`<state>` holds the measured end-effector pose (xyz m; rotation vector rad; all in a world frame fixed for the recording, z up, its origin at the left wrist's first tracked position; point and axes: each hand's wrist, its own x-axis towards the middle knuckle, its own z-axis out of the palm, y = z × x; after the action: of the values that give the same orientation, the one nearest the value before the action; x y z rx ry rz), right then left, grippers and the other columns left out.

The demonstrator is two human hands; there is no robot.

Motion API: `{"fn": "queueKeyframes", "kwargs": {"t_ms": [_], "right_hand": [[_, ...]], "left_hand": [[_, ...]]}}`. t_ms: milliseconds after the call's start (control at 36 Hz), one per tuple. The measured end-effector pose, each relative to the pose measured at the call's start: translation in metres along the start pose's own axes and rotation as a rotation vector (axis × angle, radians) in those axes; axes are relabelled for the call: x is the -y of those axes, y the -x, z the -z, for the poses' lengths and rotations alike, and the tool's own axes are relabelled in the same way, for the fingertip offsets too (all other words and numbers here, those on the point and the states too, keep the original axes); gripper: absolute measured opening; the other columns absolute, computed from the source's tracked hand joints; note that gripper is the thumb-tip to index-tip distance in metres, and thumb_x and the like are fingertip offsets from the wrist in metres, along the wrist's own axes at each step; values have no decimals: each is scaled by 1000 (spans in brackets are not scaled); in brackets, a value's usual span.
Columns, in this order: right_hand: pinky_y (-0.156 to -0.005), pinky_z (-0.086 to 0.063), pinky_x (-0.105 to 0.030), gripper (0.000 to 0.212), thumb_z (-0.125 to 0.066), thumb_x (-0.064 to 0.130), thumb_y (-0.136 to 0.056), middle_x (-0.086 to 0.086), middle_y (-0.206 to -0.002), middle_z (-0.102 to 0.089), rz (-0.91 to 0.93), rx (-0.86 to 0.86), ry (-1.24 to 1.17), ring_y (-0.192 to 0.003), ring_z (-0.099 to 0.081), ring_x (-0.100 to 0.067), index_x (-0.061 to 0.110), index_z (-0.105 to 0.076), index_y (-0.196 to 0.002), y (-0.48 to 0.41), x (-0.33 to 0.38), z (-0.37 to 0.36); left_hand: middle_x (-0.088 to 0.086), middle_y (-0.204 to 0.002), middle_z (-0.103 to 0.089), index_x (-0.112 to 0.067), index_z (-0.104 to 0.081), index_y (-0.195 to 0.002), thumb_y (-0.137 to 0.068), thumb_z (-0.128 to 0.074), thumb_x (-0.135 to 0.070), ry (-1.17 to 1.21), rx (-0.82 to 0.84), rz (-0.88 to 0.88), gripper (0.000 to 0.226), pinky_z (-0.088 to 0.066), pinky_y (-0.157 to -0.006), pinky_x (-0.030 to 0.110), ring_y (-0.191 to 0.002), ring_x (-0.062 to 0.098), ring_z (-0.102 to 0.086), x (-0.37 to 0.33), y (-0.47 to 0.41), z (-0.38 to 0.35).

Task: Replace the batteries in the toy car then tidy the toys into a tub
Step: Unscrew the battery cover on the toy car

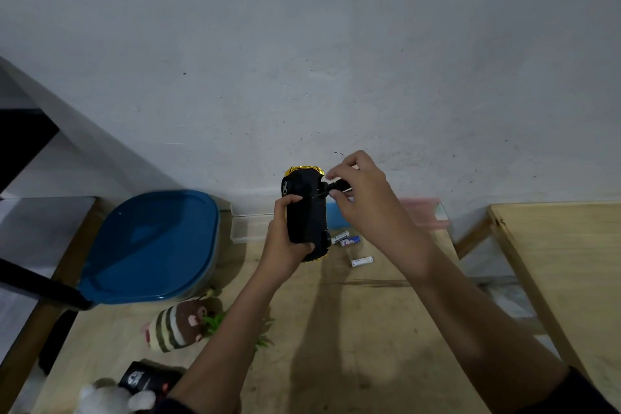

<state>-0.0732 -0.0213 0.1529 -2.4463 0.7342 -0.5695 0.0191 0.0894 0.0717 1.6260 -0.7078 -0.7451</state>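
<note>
Gripping the toy car belly-up above the table, left hand fingers curl round its near end. Right hand pinches a screwdriver against the underside. Car probably light, rigid, slick plastic; best held by the sides. Batteries lie below.

Exposure: dim, cool grey, faintly grainy. Light: from above and ahead. Soft dark forearm shadows fall towards the viewer across the pale wooden tabletop. Glare: one dull sheen on the blue oval plastic lid. Blur: fingertips of the right hand smear at the small black screwdriver; the white plush toy at the bottom edge is soft. Detail loss: the black underside of the gold toy car, gripped in the left hand, is near-solid black. Distortion: wide-angle bowing of table edges; the corners darken.
</note>
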Motion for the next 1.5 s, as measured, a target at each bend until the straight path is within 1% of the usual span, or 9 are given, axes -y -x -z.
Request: {"fn": "queueKeyframes", "kwargs": {"t_ms": [111, 306, 472, 639, 806, 972, 1139, 1306, 1500], "right_hand": [[-77, -50, -38, 35, -37, 36, -98, -10, -105, -51, -144, 73, 142, -78, -62, -29, 8, -50, -115, -5, 4, 6], [-78, -50, -32, 21, -54, -3, -87, -6, -106, -50, 70, 66, 43, -92, -56, -22, 7, -63, -103, -4, 7, 3], [-66, -39, -30, 32, -43, 35, -97, -7, -95, -44, -112, 18, 221, -85, -55, -26, 6, -54, -105, -6, 7, 0], [-80, -50, -32, 17, -54, 1, -88, -6, -103, -51, 16, 34, 8, -93, -57, -21, 8, -65, -98, -4, 8, -2], [-65, -35, -29, 31, -38, 34, -99, -7, -95, -49, -111, 23, 256, -84, -54, -24, 7, -53, -106, -4, 9, -1], [-74, -45, -23, 17, -54, -1, -89, -9, -104, -49, -1, 49, 76, -91, -55, -22, 7, -64, -101, -6, 5, 0], [-65, -37, -29, 31, -40, 30, -98, -10, -95, -49, -108, 66, 272, -89, -56, -28, 6, -54, -112, -6, 4, 0], [-76, -51, -35, 23, -55, -8, -83, -9, -103, -54, 74, 79, 127, -90, -56, -25, 6, -66, -98, -5, 2, 2], [-66, -32, -28, 25, -40, 24, -99, -12, -107, -53, -19, 85, 344, -89, -55, -28, 5, -52, -111, -8, 3, 5]], "left_hand": [[-1, -105, -48, -24, -34, -118, -70, -56, 24, 52, -13, 31, 71, -48, -50, 13, -83, 9, -55, -3, 1, -1], [-7, -100, -50, -21, -33, -121, -72, -55, 25, 91, -5, 55, 71, -49, -50, 15, -79, 9, -56, -6, 2, -2], [-8, -102, -50, -23, -34, -121, -72, -57, 23, 77, -15, 58, 72, -51, -51, 19, -83, 10, -58, -5, 3, 2], [-7, -101, -50, -24, -33, -121, -73, -56, 23, 101, -28, 75, 72, -51, -52, 18, -80, 8, -57, -5, 6, 4], [-6, -101, -50, -27, -32, -120, -73, -56, 22, 97, -31, 87, 72, -52, -58, 27, -81, 8, -56, -6, 4, 2], [-4, -99, -50, -28, -32, -118, -73, -57, 22, 109, -42, 77, 72, -52, -54, 22, -81, 7, -55, -8, 3, 1], [-6, -98, -48, -27, -31, -118, -74, -57, 22, 95, -47, 71, 70, -52, -52, 15, -83, 7, -53, -10, 0, 1], [-4, -98, -50, -26, -32, -118, -73, -56, 23, 107, -28, 86, 70, -52, -55, 22, -80, 7, -55, -8, -1, -3], [-6, -101, -51, -25, -32, -120, -73, -56, 23, 113, -13, 88, 71, -53, -57, 23, -81, 8, -57, -6, -2, -8]]}}
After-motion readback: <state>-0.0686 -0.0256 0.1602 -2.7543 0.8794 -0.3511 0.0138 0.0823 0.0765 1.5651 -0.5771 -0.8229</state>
